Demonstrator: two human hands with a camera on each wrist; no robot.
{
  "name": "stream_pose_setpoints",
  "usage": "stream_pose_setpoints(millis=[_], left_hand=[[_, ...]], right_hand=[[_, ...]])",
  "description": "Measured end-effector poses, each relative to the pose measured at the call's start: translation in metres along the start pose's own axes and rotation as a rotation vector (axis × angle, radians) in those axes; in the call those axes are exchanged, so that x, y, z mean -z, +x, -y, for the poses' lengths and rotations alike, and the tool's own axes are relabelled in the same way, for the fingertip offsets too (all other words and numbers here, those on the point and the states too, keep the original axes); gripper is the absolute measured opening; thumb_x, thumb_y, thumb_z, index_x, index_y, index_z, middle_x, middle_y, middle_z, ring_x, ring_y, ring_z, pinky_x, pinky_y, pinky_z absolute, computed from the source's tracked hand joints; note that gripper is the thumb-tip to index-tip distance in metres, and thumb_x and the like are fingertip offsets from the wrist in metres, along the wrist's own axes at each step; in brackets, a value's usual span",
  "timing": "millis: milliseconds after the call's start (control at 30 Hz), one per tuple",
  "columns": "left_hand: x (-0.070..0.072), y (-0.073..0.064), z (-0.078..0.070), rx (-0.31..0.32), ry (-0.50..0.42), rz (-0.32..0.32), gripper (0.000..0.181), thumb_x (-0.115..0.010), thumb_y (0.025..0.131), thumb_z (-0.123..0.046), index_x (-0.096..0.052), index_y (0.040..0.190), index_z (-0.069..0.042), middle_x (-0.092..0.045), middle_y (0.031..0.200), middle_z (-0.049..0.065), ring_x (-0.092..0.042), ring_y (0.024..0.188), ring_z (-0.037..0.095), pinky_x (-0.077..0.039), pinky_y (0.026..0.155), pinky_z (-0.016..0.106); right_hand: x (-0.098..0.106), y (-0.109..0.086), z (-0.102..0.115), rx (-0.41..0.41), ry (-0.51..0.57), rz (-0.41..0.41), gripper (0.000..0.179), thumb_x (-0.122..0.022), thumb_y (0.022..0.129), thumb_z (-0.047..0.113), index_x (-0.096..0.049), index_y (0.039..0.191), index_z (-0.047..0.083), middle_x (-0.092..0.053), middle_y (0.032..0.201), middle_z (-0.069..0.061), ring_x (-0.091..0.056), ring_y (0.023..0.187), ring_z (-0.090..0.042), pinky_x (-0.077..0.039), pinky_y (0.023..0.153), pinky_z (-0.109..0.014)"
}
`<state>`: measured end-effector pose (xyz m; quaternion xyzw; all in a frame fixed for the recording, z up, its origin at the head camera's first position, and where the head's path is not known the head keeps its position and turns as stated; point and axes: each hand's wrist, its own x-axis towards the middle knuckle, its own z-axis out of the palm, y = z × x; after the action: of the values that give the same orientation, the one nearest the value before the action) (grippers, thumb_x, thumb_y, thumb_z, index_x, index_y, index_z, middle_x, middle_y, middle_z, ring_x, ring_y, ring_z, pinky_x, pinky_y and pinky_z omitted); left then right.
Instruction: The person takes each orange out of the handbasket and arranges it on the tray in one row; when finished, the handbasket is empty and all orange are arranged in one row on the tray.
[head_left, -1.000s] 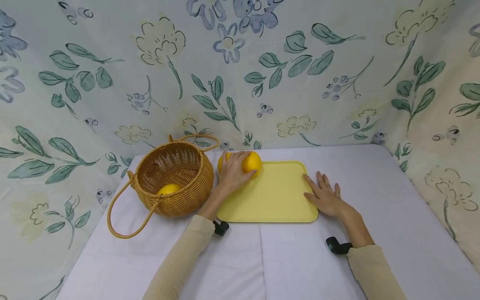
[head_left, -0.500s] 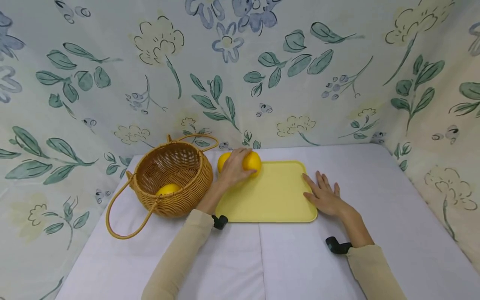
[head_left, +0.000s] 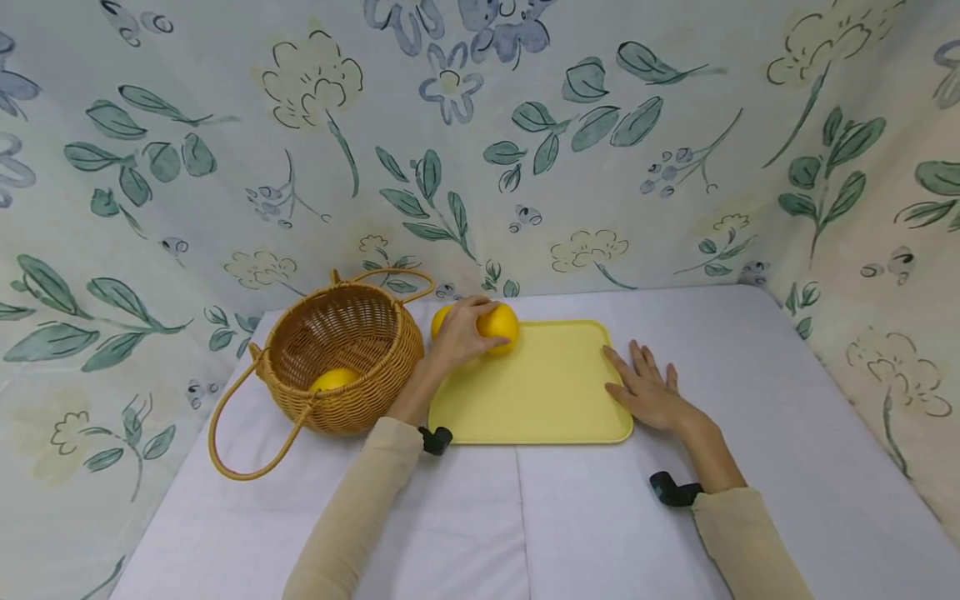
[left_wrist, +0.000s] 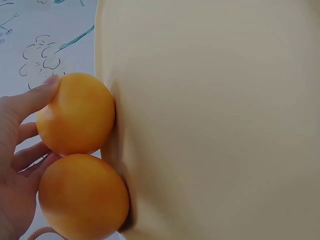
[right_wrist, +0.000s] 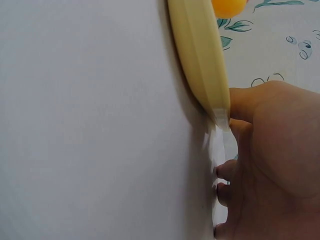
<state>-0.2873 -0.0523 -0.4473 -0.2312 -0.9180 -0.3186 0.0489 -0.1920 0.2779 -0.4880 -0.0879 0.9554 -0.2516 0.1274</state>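
Observation:
Two oranges sit side by side at the back left of a yellow tray [head_left: 547,392]. My left hand [head_left: 457,337] grips the right-hand orange [head_left: 504,327], with the thumb on its near side and fingers on its far side. The other orange [head_left: 440,318] is partly hidden behind that hand; in the left wrist view this second orange [left_wrist: 84,197] touches the held one. At the tray's right edge rests my right hand [head_left: 651,393], its fingers spread and the thumb touching the rim.
A brown wicker basket [head_left: 375,392] with raised loop handles stands left of the tray, close to my left forearm. Inside it lies a yellow-orange round fruit [head_left: 333,380]. A floral cloth [head_left: 480,208] rises behind the white-covered table [head_left: 570,508].
My left hand has shifted slightly and its fingers have settled round the right-hand orange. The right hand keeps its place at the tray's edge. The head view has turned a little.

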Motion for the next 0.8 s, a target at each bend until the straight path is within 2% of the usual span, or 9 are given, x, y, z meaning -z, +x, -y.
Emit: stream_pose_setpoints(millis=[367,600,800], left_hand=[[-0.0002,-0.0008,0.0013,0.011,0.029,0.04,0.072,-0.086,0.086,-0.03,-0.057,0.147,-0.004,-0.055,0.149,0.014,-0.051,0.14,0.032,-0.043,0.119,0.046],[0.0008,-0.0016,0.0013,-0.005,0.053,0.072,0.073,-0.083,0.089,-0.031,-0.053,0.15,-0.004,-0.052,0.152,0.015,-0.048,0.142,0.032,-0.041,0.121,0.046],[0.0022,-0.002,0.0001,-0.018,0.044,0.072,0.071,-0.081,0.091,-0.031,-0.053,0.15,-0.003,-0.052,0.152,0.015,-0.048,0.143,0.033,-0.042,0.121,0.046]], right_hand=[[-0.0004,0.0002,0.0,-0.001,-0.003,-0.004,0.068,-0.043,0.11,0.041,-0.016,0.166,0.014,0.01,0.168,-0.035,0.013,0.154,-0.057,0.019,0.114,-0.079],[-0.0008,-0.0006,-0.0006,0.0,-0.002,-0.003,0.069,-0.043,0.109,0.042,-0.016,0.166,0.015,0.01,0.168,-0.035,0.013,0.154,-0.057,0.019,0.114,-0.079],[-0.0005,-0.0006,-0.0002,0.001,-0.003,-0.005,0.069,-0.043,0.109,0.042,-0.016,0.166,0.015,0.01,0.168,-0.035,0.013,0.155,-0.057,0.019,0.114,-0.078]])
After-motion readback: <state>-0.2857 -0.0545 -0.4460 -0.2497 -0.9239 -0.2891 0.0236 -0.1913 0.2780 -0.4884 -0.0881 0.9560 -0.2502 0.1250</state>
